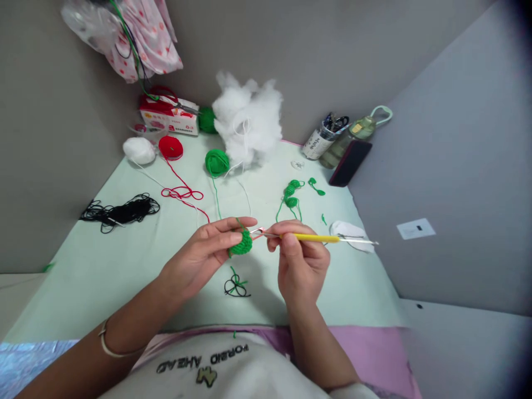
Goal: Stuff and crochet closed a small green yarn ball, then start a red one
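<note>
Pinched in my left hand (203, 244) is a small round green crochet piece (241, 244), its lower edge showing past the thumb. My right hand (301, 257) grips a yellow-handled crochet hook (316, 238) whose metal tip points left at the piece. A short strand of red or pink yarn (258, 234) runs between the piece and my right fingers, close to the hook tip; how it is looped is too small to tell. Under my hands on the table lie loose black and green yarn scraps (236, 286).
Red yarn (170, 148), a white ball (139, 151), a green ball (216, 163) and white stuffing (253, 122) stand at the back. A black yarn bundle (124, 211) lies left. Small green crochet pieces (291, 193), a phone (349, 162), a pen cup (320, 139) and a bottle (359, 133) are right.
</note>
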`<action>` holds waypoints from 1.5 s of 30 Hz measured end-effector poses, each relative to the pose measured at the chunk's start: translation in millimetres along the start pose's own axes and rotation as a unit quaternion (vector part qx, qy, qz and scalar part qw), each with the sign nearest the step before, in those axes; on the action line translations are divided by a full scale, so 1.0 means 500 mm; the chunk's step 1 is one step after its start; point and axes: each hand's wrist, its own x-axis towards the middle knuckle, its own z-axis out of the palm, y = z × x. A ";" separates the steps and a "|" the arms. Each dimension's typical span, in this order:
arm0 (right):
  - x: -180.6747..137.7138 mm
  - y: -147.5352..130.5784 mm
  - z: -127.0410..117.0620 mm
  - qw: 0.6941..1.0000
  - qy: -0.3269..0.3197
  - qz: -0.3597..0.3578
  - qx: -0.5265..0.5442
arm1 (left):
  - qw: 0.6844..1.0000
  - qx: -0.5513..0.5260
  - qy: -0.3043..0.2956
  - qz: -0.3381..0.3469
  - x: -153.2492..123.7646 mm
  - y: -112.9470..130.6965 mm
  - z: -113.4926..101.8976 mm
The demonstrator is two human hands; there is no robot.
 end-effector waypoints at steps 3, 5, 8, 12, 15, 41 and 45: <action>0.004 0.004 0.004 0.993 -0.027 0.081 0.076 | 0.998 0.051 -0.014 0.028 -0.002 -0.002 0.006; 0.001 0.012 0.009 0.991 -0.022 0.101 0.090 | 0.996 0.074 -0.002 0.043 -0.005 -0.004 0.013; -0.006 0.021 0.016 0.992 -0.017 0.102 0.078 | 0.995 0.084 0.026 0.055 -0.007 -0.007 0.018; -0.011 0.021 0.019 0.998 -0.040 0.038 0.011 | 0.996 0.068 0.042 0.049 -0.007 -0.012 0.014; -0.009 0.018 0.012 0.996 -0.046 -0.044 -0.062 | 0.998 0.056 0.014 0.016 -0.007 -0.021 0.010; 0.154 0.005 -0.120 0.930 0.268 -0.107 -0.227 | 0.962 0.190 -0.150 -0.129 -0.018 -0.057 0.005; 0.191 0.024 -0.161 0.979 0.192 0.041 -0.049 | 0.979 0.094 -0.148 -0.102 -0.025 -0.039 -0.032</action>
